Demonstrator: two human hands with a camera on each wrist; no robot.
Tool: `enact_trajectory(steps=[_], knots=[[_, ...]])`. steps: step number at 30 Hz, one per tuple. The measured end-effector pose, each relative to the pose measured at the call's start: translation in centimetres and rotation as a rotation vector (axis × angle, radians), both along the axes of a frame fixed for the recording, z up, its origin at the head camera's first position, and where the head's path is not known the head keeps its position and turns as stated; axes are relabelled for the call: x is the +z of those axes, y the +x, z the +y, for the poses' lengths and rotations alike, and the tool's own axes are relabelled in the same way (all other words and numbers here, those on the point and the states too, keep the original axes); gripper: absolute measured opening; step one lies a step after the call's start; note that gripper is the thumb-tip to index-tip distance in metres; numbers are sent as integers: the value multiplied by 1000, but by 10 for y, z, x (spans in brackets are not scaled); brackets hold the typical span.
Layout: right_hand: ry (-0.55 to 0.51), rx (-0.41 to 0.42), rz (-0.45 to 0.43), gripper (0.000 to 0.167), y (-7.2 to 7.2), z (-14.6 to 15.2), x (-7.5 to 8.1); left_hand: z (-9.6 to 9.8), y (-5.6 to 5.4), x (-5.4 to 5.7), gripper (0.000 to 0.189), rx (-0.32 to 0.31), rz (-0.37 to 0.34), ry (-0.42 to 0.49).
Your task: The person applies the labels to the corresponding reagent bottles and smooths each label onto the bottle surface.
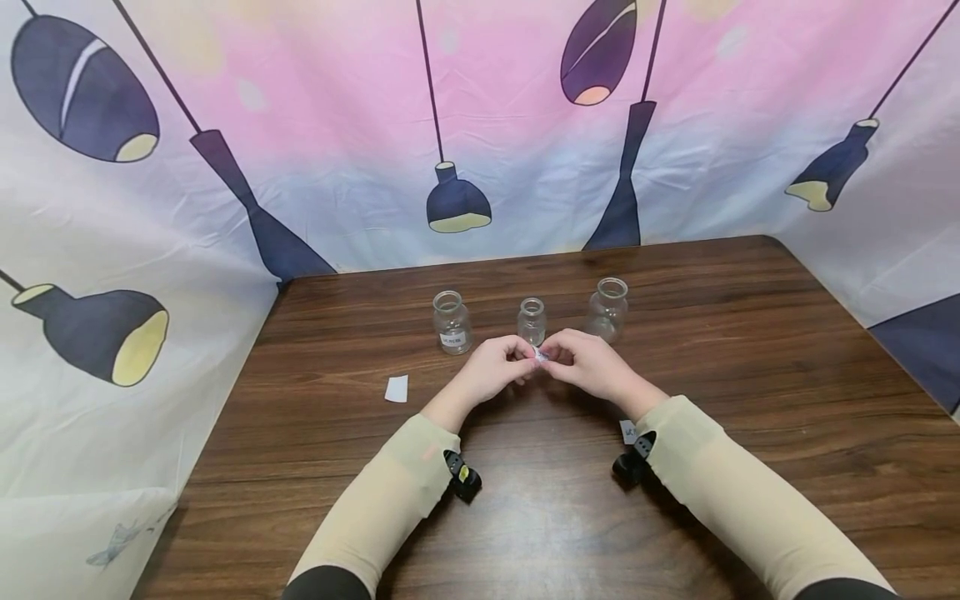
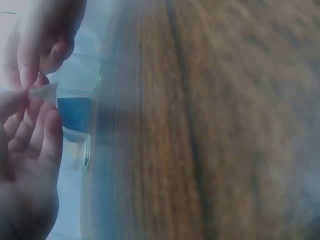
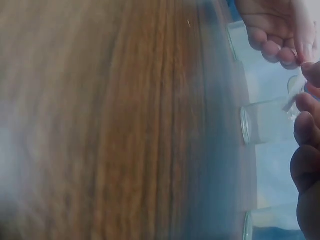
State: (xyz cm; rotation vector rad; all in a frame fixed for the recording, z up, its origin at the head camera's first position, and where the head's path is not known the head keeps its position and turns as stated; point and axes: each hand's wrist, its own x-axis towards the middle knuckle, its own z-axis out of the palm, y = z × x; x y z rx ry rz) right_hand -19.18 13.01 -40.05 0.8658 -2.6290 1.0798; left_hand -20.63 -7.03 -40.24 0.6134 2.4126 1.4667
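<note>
Both hands meet over the table, in front of a small glass jar [image 1: 532, 317]. Between the fingertips of my left hand [image 1: 491, 367] and right hand [image 1: 588, 364] is a small white slip of paper [image 1: 540, 356]. Each hand pinches the slip between thumb and forefinger. In the left wrist view the slip [image 2: 46, 93] juts out from the pinching fingers as a pale corner. From the right wrist it appears as a narrow white strip [image 3: 295, 95], partly hidden by the fingers.
A glass jar [image 1: 450, 312] with a white label stands back left; another jar [image 1: 609, 308] stands back right, behind my right hand. One white paper piece [image 1: 397, 388] lies left on the wooden table [image 1: 337, 483]. Another marked piece [image 1: 628, 431] lies by my right cuff. Printed cloth hangs behind.
</note>
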Motion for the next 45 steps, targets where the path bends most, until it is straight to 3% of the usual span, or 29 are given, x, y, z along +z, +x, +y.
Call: enact_trajectory(steps=[12, 23, 45], knots=[[-67, -24, -73, 11, 5, -6, 1, 0, 0, 1, 15, -28, -56, 71], [-88, -9, -72, 11, 7, -8, -3, 0, 3, 2, 13, -59, -72, 136], [-94, -25, -77, 12, 10, -9, -5, -3, 3, 0, 16, -125, -48, 116]])
